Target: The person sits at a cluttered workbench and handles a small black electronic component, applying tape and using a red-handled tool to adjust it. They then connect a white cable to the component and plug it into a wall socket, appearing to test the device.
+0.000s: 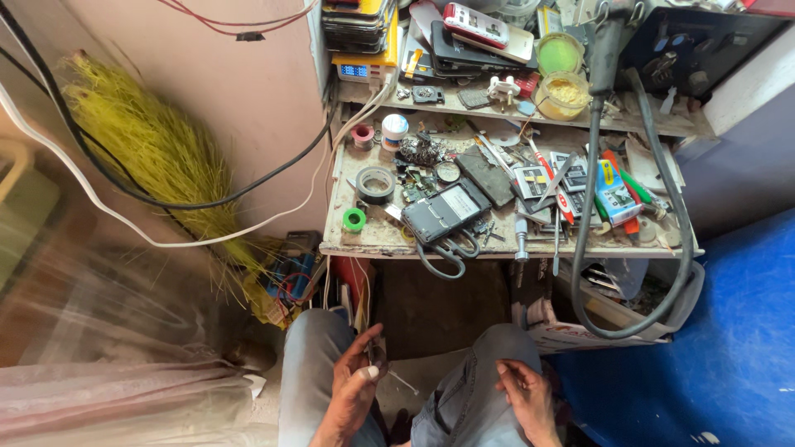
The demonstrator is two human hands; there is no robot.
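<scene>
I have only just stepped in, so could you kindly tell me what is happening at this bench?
A person sits in front of a cluttered workbench, knees apart. The left hand is raised between the knees and pinches a small dark part, too small to identify. The right hand rests on the right knee, fingers loosely curled, apparently holding nothing. On the bench lie a dark multimeter, rolls of tape, circuit-board scraps and hand tools. A yellow-green broom leans against the wall on the left.

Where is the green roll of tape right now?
In the head view, the green tape roll lies at the workbench's front left corner, just below the larger grey tape roll.
</scene>
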